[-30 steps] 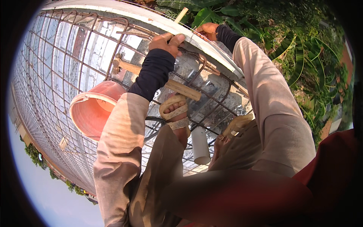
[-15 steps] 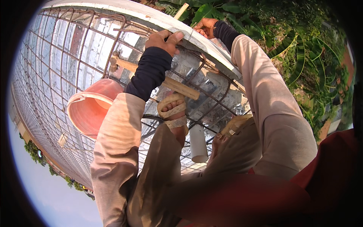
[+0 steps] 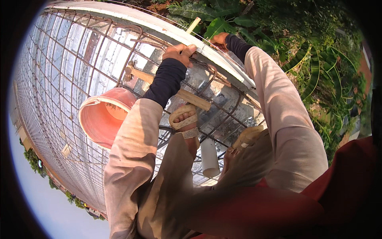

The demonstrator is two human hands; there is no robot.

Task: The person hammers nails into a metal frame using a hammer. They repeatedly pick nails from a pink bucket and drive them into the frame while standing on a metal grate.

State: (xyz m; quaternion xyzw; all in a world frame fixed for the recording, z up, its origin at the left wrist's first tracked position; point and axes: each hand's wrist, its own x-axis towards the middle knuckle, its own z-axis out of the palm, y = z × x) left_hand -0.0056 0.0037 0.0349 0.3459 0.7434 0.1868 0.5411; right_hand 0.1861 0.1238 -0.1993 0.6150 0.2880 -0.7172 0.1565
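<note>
**Both hands up on the steel bars at the slab edge**

The rusty rebar grid [image 3: 119, 59] fills the upper left of the view, a mesh of thin brown bars laid over a shiny plastic sheet [image 3: 83, 44], and it curves away with the lens. At its near edge the bars bend into hooks beside a white edge board [image 3: 223, 65] that runs diagonally from top centre down to the right.

The left hand [image 3: 180, 53] is closed around one of those bent bars right at the edge, fingers wrapped, dark sleeve running back down the forearm. The right hand [image 3: 219, 39] sits just beyond the white board, curled around something small near a pale wooden stick [image 3: 193, 25] that pokes up there; what exactly it pinches I cannot tell.

Below the left forearm a wooden-handled hammer [image 3: 175, 89] lies across the mesh, head to the left, handle passing under the sleeve. Just left of it, an orange-pink bucket [image 3: 105, 121] lies tipped on the bars, mouth open toward the camera.

Nearer in, a sandalled left foot [image 3: 184, 119] stands on the bars, and a second sandal [image 3: 247, 136] shows to its right. Between them a white pipe stub [image 3: 209, 157] stands up from the mesh.

Off to the right, beyond the board, broad green leaves [image 3: 302, 63] crowd the ground far below.
</note>
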